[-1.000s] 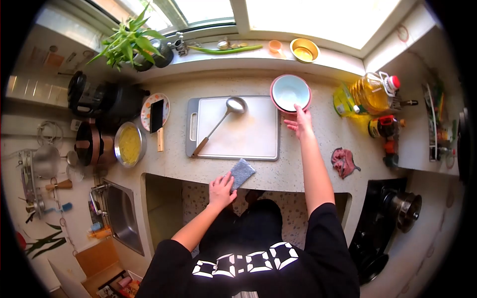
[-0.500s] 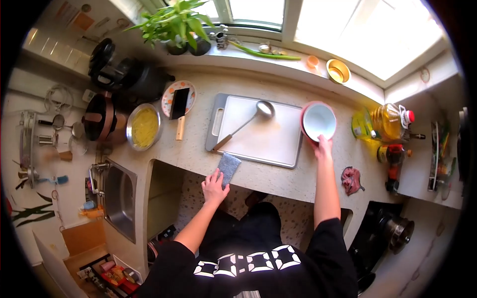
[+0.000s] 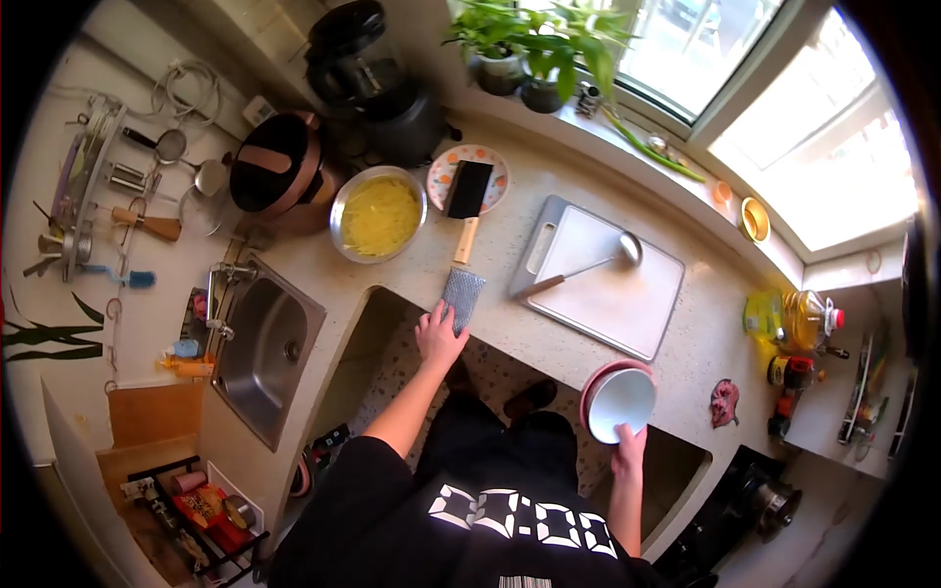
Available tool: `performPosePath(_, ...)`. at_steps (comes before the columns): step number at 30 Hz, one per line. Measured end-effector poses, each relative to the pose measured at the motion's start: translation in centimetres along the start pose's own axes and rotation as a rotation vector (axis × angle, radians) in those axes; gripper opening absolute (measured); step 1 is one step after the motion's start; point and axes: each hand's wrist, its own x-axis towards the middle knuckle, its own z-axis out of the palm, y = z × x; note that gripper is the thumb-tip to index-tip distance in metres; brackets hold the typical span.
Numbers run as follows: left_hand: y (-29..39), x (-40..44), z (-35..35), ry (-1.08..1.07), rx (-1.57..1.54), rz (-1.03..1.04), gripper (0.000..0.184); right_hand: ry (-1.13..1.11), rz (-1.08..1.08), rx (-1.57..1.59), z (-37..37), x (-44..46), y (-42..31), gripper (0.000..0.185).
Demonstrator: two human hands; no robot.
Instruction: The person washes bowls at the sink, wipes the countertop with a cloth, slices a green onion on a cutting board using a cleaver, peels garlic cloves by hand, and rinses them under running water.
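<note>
In my right hand (image 3: 629,454) is a stack of bowls, gripped at the near rim with the thumb inside. A pale bowl (image 3: 623,404) sits within a pink bowl (image 3: 592,380), tilted toward me off the counter's front edge. My left hand (image 3: 441,335) holds the near end of a grey, textured cloth (image 3: 465,296) at the counter edge. Just beyond the cloth, a cleaver (image 3: 469,196) rests with its blade on a patterned plate (image 3: 497,163), its wooden handle pointing at me. A ladle (image 3: 629,251) lies across the white cutting board (image 3: 627,304) between my hands.
A metal bowl of yellow shreds (image 3: 378,218) stands left of the plate, beside a cooker (image 3: 279,167) and a blender (image 3: 368,83). The sink (image 3: 270,353) is at left. A reddish cloth (image 3: 723,403), oil bottle (image 3: 806,321) and stove (image 3: 730,519) are at right.
My right hand has drawn the bowls from beside the board toward me, past the counter edge. My left hand has slid the grey cloth left, toward the cleaver's handle. The view has turned left.
</note>
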Motion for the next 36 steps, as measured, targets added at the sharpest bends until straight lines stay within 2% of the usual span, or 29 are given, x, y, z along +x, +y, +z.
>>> performPosePath(3,-2.8,2.7,0.2,0.033,-0.020,-0.066,0.057,-0.060,0.100,0.034,6.1,-4.0,-0.1,0.061)
performPosePath(7,-5.6,6.1,-1.4,0.006,-0.070,-0.144,0.059,-0.151,0.116,0.021,12.5,-5.7,1.5,0.060)
performPosePath(12,-7.7,6.2,-5.2,0.022,-0.239,-0.101,0.061,-0.271,0.057,-0.076,20.2,-6.2,2.0,0.059)
performPosePath(15,-10.1,4.0,-6.5,-0.303,-0.933,-0.074,0.053,-0.392,0.081,-0.155,23.3,-5.4,2.4,0.063)
performPosePath(16,-11.6,2.5,-3.1,-0.430,-1.216,-0.097,0.053,-0.424,0.076,-0.176,24.7,-5.1,2.6,0.063)
performPosePath(19,-12.0,-1.9,-9.5,-0.684,-1.707,-0.290,0.068,-0.496,0.084,-0.208,29.2,-4.9,2.7,0.063)
performPosePath(21,-11.8,-3.9,-12.7,-0.686,-2.006,-0.300,0.067,-0.574,0.064,-0.232,32.1,-4.6,2.6,0.064)
performPosePath(23,-11.4,-4.8,-14.0,-0.492,-2.105,-0.318,0.070,-0.695,0.018,-0.266,34.8,-4.3,2.9,0.066)
performPosePath(26,-12.4,-5.4,-13.5,-0.240,-2.120,-0.430,0.071,-0.865,0.112,-0.384,39.3,-5.1,1.5,0.070)
performPosePath(29,-13.9,-5.9,-13.8,-0.077,-2.134,-0.514,0.074,-1.022,0.189,-0.428,43.1,-5.1,2.1,0.073)
performPosePath(33,-15.6,-6.9,-14.6,0.304,-2.007,-0.589,0.065,-1.173,0.292,-0.609,48.0,-6.4,2.3,0.073)
performPosePath(35,-16.7,-7.3,-15.9,0.445,-1.968,-0.554,0.062,-1.226,0.321,-0.658,50.2,-7.0,3.4,0.072)
performPosePath(36,-17.5,-7.6,-16.4,0.498,-1.954,-0.560,0.061,-1.257,0.261,-0.666,51.2,-7.3,4.4,0.072)
